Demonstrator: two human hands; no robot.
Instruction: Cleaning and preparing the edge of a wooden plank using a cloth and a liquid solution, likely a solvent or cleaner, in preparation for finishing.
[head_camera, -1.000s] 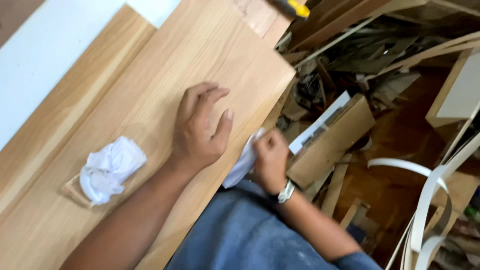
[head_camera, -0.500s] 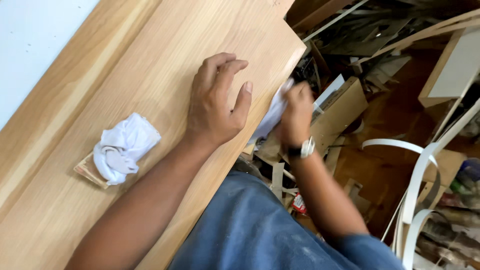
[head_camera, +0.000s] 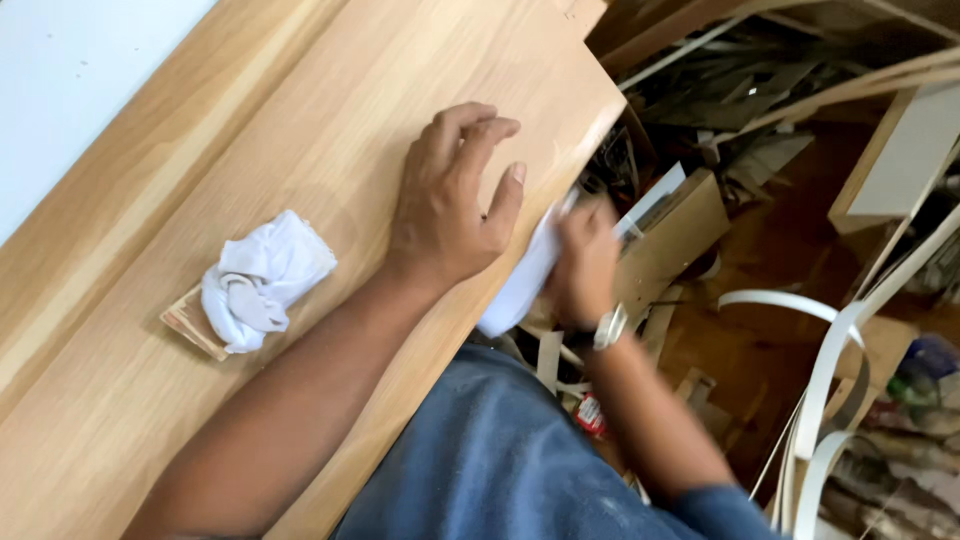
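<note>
Both hands work at the near edge of a light oak-grain panel (head_camera: 300, 200). From the head view, the left hand (head_camera: 450, 200) lies on the panel's top face with fingers spread and slightly arched, released and grasping nothing, simply pressing down to steady the board. At about four o'clock from it, the right hand (head_camera: 585, 260) — blurred, a wristwatch (head_camera: 608, 328) on its wrist — is clenched around a white cloth (head_camera: 525, 275) held against the panel's side edge.

To do this rubbing well, I judge the left palm should keep firm weight on the board so it cannot slide, while the cloth stays folded flat over the edge and travels along it in even strokes — not across the corner.

That cloth is pale, long and creased, hanging just below the edge. A second crumpled white rag (head_camera: 262, 278) sits on a small wooden block (head_camera: 190, 325), at about eight o'clock from the left hand.
</note>
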